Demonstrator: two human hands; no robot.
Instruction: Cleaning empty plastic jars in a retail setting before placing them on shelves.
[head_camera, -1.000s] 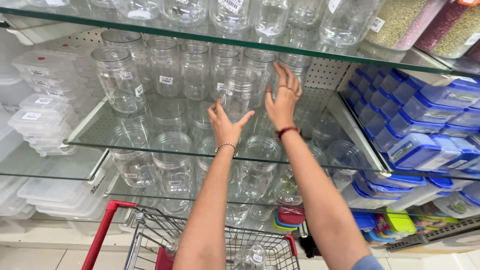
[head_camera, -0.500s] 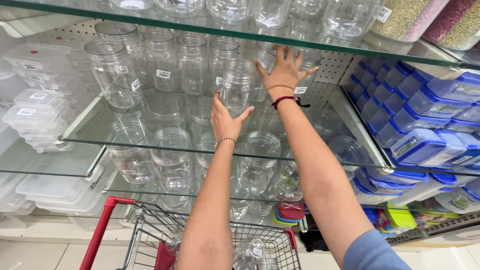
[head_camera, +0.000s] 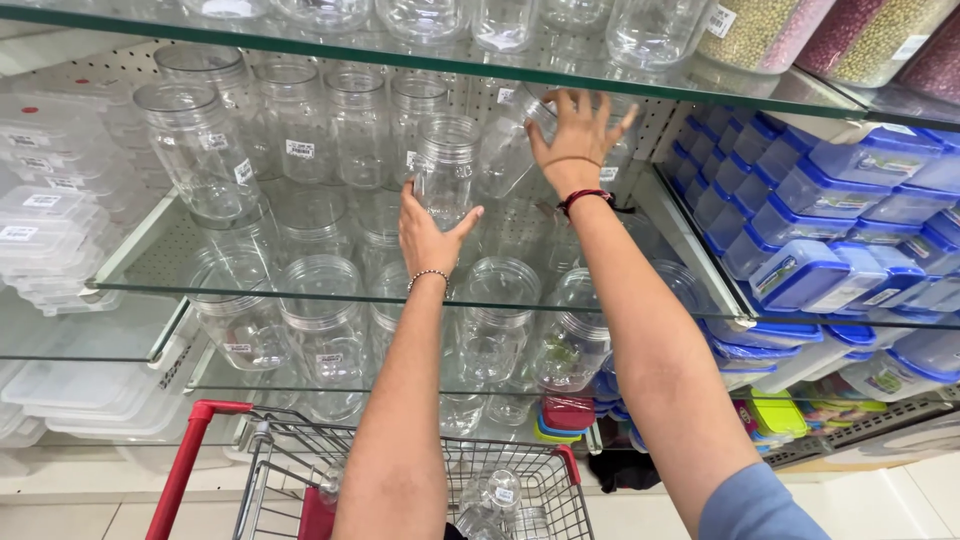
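Observation:
Rows of clear plastic jars stand on a glass shelf (head_camera: 150, 285) in front of me. My left hand (head_camera: 428, 238) reaches onto the shelf with fingers apart. It rests at the base of an upright clear jar (head_camera: 446, 165) without closing round it. My right hand (head_camera: 574, 138) is higher and further back, just under the upper glass shelf (head_camera: 700, 95). Its spread fingers grip the top of a clear jar (head_camera: 503, 152) that leans to the left. A beaded bracelet is on my left wrist and a red band on my right.
A red-handled wire shopping cart (head_camera: 210, 440) stands below me with clear jars (head_camera: 497, 492) inside. Blue-lidded boxes (head_camera: 800, 270) fill the shelves at right. Stacked clear tubs (head_camera: 45, 225) sit at left. More jars (head_camera: 320, 320) stand on the lower shelf.
Both hands have reached further up and back into the shelf. My right hand has closed on a back jar and tipped it; my left hand has come to an upright jar's base.

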